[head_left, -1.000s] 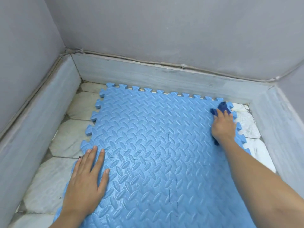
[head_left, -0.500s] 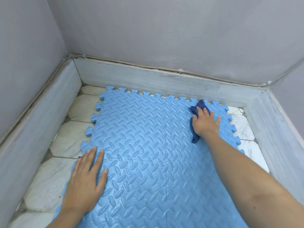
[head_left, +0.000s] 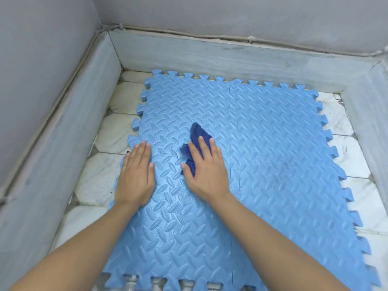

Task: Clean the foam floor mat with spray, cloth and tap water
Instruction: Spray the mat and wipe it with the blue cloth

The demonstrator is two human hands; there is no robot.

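- Two hands on the foam mat [head_left: 273,143], which lies on the tiled floor [head_left: 117,135] in a walled corner.
- Left hand [head_left: 136,177]: flat, fingers straight, holding nothing; prob. pins mat vs sliding.
- Right hand [head_left: 206,171]: fingers flat, pressing dark blue cloth [head_left: 197,133] onto mat to wipe, just beside left.
- Far edge nr skirting [head_left: 210,57].

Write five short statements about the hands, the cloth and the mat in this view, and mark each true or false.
1. The right hand presses the dark blue cloth onto the foam mat. True.
2. The left hand holds a spray bottle. False: it lies flat on the mat, holding nothing.
3. The mat is made of interlocking pieces. True.
4. The cloth lies at the mat's far right corner. False: it is left of the mat's middle seam.
5. The mat lies on carpet. False: on pale floor tiles.
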